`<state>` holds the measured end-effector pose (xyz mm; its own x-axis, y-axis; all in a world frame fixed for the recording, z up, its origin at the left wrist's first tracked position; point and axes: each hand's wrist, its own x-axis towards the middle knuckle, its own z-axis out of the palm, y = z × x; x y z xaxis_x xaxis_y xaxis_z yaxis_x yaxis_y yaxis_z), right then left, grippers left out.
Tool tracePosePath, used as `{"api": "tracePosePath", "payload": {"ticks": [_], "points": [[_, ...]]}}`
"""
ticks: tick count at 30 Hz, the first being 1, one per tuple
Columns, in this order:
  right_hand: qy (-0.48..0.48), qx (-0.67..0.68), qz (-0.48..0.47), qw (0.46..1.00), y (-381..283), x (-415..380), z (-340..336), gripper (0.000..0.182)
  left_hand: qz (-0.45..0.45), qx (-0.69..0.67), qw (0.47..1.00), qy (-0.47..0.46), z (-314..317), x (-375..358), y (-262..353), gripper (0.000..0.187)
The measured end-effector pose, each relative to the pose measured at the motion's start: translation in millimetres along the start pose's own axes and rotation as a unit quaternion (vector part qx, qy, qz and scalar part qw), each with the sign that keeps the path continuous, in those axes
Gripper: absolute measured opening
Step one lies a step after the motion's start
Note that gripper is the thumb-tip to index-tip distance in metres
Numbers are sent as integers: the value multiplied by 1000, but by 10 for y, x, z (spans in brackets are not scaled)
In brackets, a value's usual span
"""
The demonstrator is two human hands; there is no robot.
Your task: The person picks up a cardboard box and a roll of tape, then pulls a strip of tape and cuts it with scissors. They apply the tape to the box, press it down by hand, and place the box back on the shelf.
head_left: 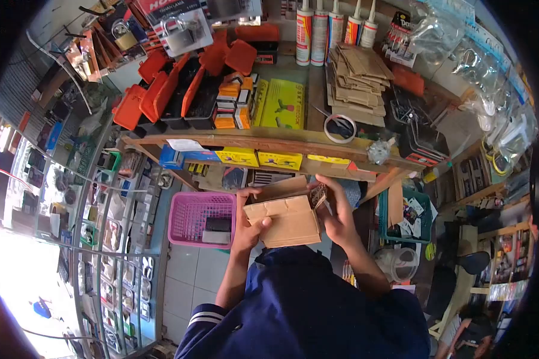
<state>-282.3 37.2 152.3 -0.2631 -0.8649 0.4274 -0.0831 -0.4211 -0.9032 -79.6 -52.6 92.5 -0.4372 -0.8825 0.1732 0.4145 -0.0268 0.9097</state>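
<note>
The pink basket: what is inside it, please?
Inside the pink basket, a dark item and a pale item lie near the side by the left hand. Whatever they cover underneath cannot be seen.

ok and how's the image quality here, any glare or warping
Head view: glare burns the lower left to plain white, hiding detail; also in the head view, fisheye warping bows the wooden shelf edge and the sides fall to black; in the same head view, the cardboard box, left hand and right hand read clearly.
</note>
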Motion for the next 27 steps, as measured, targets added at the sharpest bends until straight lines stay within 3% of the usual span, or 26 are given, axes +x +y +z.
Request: {"api": "tracePosePath", "payload": {"ticks": [1,2,4,5,7,9,11,12,13,15,17,19,20,23,25,27], "points": [[1,0,7,1000,-18,-23,-11,38,-7,-1,1000,2,17,0,71,74],[-27,-48,-13,998,-60,-30,-35,46,46,33,998,-36,41,39,155,72],[-58,-119,-29,991,-103,-85,-57,72,112,68,989,-72,165,57,353,63],[-60,-118,-26,991,-144,-100,-66,72,110,68,989,-70,169,81,388,63],[-71,-197,-82,974,-234,-115,-79,74,223,224,939,-139,177,118,470,58],[-57,-201,-87,974,-234,-162,-78,74,202,223,947,-114,300,54,564,53],[-26,-195,-91,976,-261,-200,-93,72,240,263,926,-129,353,49,609,55],[-30,-195,-90,976,-246,-223,-95,72,256,270,914,-159,334,51,612,70],[-4,-188,-107,976,-216,-254,-95,71,255,271,915,-155,370,32,571,70],[18,-179,-122,976,-193,-300,-85,70,271,135,946,-115,467,-9,456,89],[79,-148,-166,972,-185,-311,-70,68,296,156,933,-130,450,-31,452,100],[77,-169,-193,963,-183,-313,-113,69,267,195,934,-135,461,-98,518,89],[73,-181,-189,963,-212,-317,-115,71,254,231,929,-141,464,-126,585,70],[56,-206,-168,962,-235,-370,-128,75,266,274,910,-161,483,-180,665,54],[43,-221,-152,962,-266,-371,-151,77,264,254,920,-136,509,-204,668,50],[-29,-231,-103,967,-439,-328,-181,78,261,255,918,-156,451,-212,671,52]]}}
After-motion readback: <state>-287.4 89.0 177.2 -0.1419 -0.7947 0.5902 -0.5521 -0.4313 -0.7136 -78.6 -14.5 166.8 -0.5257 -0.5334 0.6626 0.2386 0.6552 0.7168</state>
